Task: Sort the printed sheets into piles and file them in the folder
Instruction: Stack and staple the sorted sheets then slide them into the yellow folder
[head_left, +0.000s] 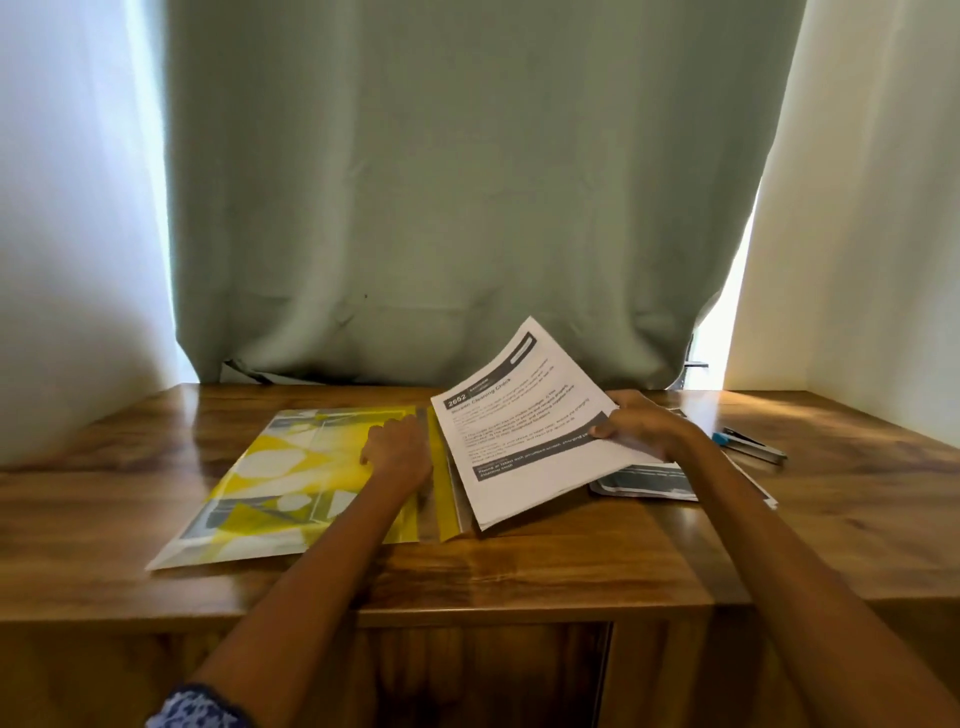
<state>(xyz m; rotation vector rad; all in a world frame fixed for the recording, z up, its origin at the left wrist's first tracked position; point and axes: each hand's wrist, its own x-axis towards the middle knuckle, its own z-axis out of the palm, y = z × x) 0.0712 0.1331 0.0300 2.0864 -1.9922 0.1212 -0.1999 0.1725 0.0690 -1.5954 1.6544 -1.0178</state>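
A person's two bare arms reach forward over a wooden desk (545, 566) that stands against a grey-green curtain (467, 182).

The right hand (641, 423) holds a small stack of printed sheets (524, 431) by its right edge. The thumb (605, 430) lies on top of the front page and the other fingers curl out of sight underneath, so the paper is pinched between them. The stack is lifted and tilted, its far corner raised toward the curtain and its near left corner low, just over the desk. The top page is white with dark grey bands and lines of black text.

The left hand (397, 452) rests on a yellow patterned folder (291, 483) that lies flat on the left half of the desk. Its fingers are bent and press down near the folder's right edge, close to the lower left edge of the held sheets. Whether they pinch a flap or only press, I cannot tell.

More printed sheets (647, 480) lie flat on the desk under the right wrist. Farther right, a blue-tipped pen (750, 446) lies on the wood, apart from the papers.
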